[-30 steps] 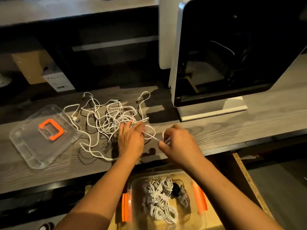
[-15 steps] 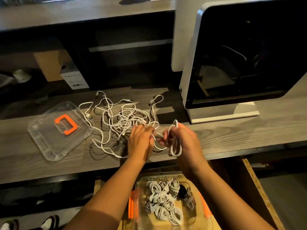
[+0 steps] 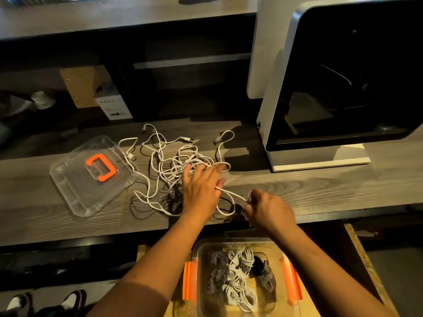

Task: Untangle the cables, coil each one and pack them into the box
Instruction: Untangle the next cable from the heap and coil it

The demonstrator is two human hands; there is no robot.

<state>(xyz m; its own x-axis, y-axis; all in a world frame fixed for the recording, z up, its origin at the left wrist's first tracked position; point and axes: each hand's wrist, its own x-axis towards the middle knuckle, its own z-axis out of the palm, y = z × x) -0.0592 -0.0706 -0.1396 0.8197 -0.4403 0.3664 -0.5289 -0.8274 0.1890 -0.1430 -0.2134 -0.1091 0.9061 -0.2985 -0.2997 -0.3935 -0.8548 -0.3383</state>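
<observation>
A tangle of white cables (image 3: 180,161) lies on the wooden desk (image 3: 309,191). My left hand (image 3: 201,186) reaches onto the tangle with fingers spread and fairly straight; one white cable (image 3: 231,193) passes under its thumb. That strand runs right to my right hand (image 3: 267,209), whose curled fingers grip it near the desk's front edge. Below the desk stands a clear box (image 3: 240,280) with orange latches, holding several coiled white cables and a dark one.
The box's clear lid (image 3: 91,175) with an orange handle lies on the desk at the left. A large white machine with a dark window (image 3: 343,88) stands at the right rear. Cardboard boxes (image 3: 96,94) sit on the dark shelf behind.
My hands have parted: the left opened and reached forward onto the tangle, the right dropped toward the desk edge, pulling a strand taut. The loop seen round my right hand is no longer visible.
</observation>
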